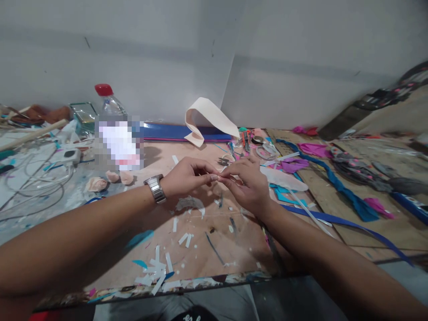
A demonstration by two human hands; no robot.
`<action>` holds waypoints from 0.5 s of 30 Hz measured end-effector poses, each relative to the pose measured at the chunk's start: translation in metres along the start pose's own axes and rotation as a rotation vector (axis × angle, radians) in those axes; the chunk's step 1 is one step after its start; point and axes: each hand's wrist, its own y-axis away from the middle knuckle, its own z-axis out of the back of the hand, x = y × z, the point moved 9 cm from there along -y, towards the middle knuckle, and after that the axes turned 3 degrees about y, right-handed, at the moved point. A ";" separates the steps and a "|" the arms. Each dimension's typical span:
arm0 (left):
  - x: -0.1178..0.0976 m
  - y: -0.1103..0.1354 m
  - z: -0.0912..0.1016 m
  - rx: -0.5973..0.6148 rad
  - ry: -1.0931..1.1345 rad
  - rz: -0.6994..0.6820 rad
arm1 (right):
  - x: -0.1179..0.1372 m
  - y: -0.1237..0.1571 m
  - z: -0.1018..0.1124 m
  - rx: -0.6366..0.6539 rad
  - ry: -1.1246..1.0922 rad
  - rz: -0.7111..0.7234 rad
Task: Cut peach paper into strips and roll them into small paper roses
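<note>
Above the worktable, left hand meets right hand — fingers bent.

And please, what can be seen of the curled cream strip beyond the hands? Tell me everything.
The cream strip is a matte band, perhaps foam or stiff paper. It arches upward in a loop: one end slopes down to the right, the other bends back at the lower left. It seems to rest on the blue stack, before the grey wall; contact with the wall is unclear. Neither the left hand nor the right hand touches it.
</note>
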 end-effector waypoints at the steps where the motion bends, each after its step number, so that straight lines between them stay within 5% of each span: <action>1: 0.000 0.000 0.000 0.002 0.010 0.006 | 0.000 0.000 0.000 0.006 -0.001 0.001; 15: -0.012 0.004 0.000 -0.044 -0.083 -0.080 | 0.001 -0.002 0.002 0.039 0.013 -0.016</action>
